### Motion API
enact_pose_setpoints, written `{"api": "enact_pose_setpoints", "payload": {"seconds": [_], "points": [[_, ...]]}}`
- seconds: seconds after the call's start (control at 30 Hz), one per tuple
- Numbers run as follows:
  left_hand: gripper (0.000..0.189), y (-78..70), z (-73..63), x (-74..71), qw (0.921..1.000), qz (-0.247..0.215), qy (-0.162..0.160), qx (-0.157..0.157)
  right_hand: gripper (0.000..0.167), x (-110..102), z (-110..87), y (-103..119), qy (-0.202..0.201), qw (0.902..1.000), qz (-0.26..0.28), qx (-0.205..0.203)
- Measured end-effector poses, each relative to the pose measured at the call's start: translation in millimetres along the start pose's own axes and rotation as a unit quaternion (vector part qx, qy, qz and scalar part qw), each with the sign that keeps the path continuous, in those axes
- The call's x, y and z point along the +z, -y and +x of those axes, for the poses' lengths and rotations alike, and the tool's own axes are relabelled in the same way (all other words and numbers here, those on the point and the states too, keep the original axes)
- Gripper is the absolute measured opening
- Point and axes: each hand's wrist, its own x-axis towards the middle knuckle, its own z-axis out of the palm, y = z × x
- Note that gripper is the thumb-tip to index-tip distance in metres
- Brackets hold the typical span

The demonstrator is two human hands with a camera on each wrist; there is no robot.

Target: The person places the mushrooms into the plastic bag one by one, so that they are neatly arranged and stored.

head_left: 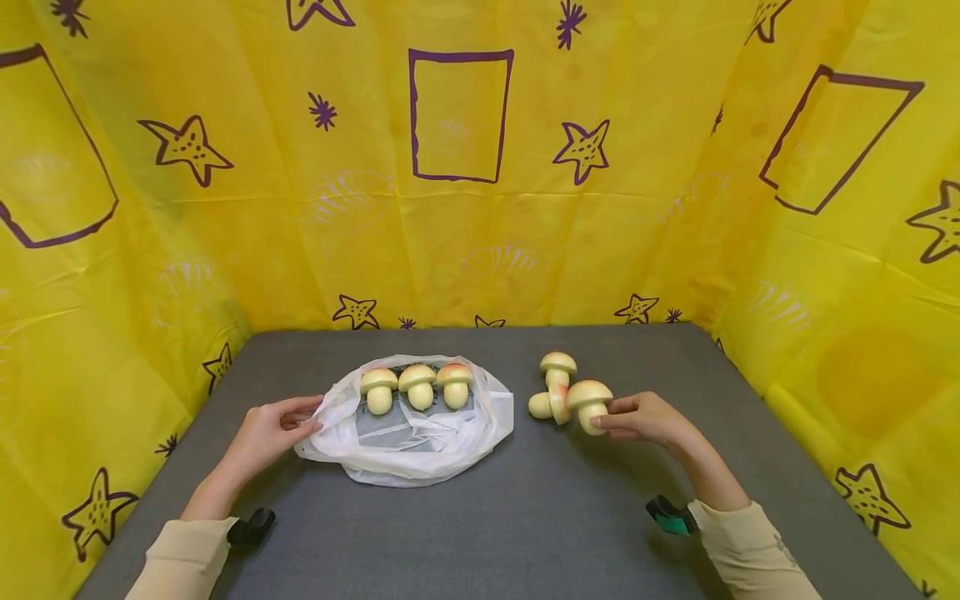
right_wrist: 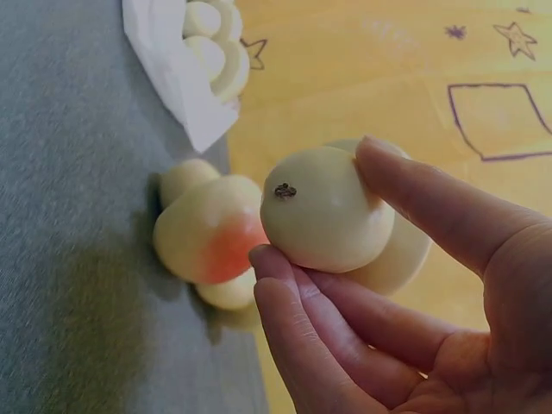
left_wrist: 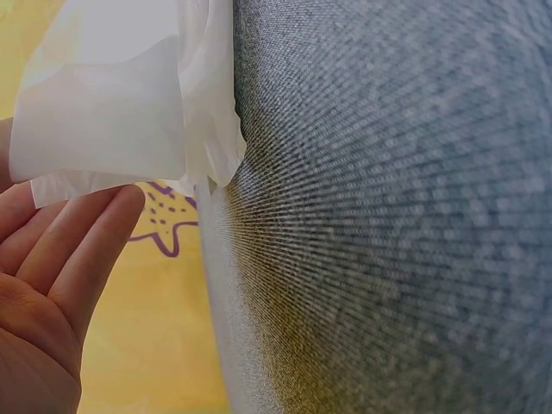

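Observation:
A white plastic bag lies with its mouth spread wide, three toy mushrooms in a row inside its far part. At the bag's left rim, my left hand pinches the plastic between thumb and fingers; the left wrist view shows the film over the fingers. My right hand pinches a toy mushroom by its pale stem, cap upward; in the right wrist view the stem's end faces the camera. Just left of it, two more mushrooms lie on the table against each other.
The dark grey tabletop carries everything. Yellow cloth with purple drawings hangs behind and on both sides. Dark bands sit at both wrists near the beige sleeves.

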Motion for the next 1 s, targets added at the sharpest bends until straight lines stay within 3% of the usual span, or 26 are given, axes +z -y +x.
{"api": "enact_pose_setpoints", "payload": {"seconds": [0.37, 1.0], "points": [[0.043, -2.2, 0.8, -0.2, 1.0, -0.002, 0.002, -0.001, 0.056, 7, 8.5, 11, -0.022, 0.9996, -0.005, 0.017], [0.042, -4.3, 1.6, -1.9, 1.0, 0.003, -0.001, 0.005, 0.049, 20, 25.2, 33, -0.006, 1.0, 0.002, 0.003]]}}
